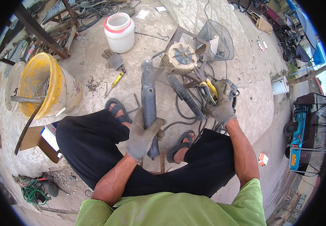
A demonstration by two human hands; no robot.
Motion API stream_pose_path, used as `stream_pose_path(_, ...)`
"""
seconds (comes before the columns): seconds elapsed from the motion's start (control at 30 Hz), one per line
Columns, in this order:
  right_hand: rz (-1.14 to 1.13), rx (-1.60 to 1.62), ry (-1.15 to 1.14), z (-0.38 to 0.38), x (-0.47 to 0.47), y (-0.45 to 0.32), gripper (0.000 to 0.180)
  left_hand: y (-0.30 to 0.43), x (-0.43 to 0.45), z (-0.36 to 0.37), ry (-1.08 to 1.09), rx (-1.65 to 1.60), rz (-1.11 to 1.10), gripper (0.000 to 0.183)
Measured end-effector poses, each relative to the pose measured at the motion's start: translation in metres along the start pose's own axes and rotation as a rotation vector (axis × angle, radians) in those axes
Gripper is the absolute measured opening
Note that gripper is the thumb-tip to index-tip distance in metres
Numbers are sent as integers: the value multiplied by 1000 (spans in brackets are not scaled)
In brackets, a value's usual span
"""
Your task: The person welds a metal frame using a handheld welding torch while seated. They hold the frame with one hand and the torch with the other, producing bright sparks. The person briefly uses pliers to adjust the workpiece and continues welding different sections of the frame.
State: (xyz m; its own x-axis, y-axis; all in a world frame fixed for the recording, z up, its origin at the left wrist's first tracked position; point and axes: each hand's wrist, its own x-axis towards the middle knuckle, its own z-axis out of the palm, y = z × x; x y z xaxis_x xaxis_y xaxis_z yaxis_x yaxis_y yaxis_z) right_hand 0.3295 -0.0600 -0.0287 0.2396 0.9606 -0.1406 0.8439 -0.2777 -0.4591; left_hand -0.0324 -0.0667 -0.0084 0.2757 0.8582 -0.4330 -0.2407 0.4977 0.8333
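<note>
My gloved left hand point(145, 132) grips the lower part of a long dark tubular housing point(148, 96), held upright with two holes showing near its top. In my gloved right hand point(221, 107) are pliers with yellow-and-black handles point(210, 91), their jaws pointing away beside a rusty metal frame point(177, 36). On that frame sits an electric motor point(182, 56) with its fan exposed. A second dark elongated part point(187, 97), ribbed at its near end, lies between my hands. Whether the plier jaws bite on anything cannot be made out.
Black cables point(184, 113) coil around my right foot. A wire basket point(222, 42) stands behind the frame. Leftward are a yellow bucket point(55, 87), a white plastic jar point(120, 36), a loose glove point(114, 60), a yellow-handled screwdriver point(117, 80) and an open cardboard box point(48, 149).
</note>
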Motion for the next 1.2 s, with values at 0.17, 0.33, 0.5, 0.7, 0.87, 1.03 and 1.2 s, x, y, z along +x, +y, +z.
stream_pose_path(0.17,-9,27,7,2,2,3,92,1,2,-5,-21,-102,-54,63)
stream_pose_path(0.33,15,17,-12,0,0,-1,91,-7,2,-4,17,101,45,73)
stream_pose_path(0.5,19,11,-20,-4,-6,-7,90,-19,5,-6,89,537,348,84)
stream_pose_path(0.7,101,12,-85,-10,-6,-9,90,-10,4,-5,42,390,215,83)
stream_pose_path(0.87,17,-13,-24,-6,-5,-7,90,-1,11,-12,-13,-30,-21,61)
stream_pose_path(1.03,19,-7,-36,-6,-6,-6,90,-3,11,-21,-33,-290,-163,43)
stream_pose_path(1.2,33,13,-54,-7,-4,-7,91,-13,11,-17,3,186,59,67)
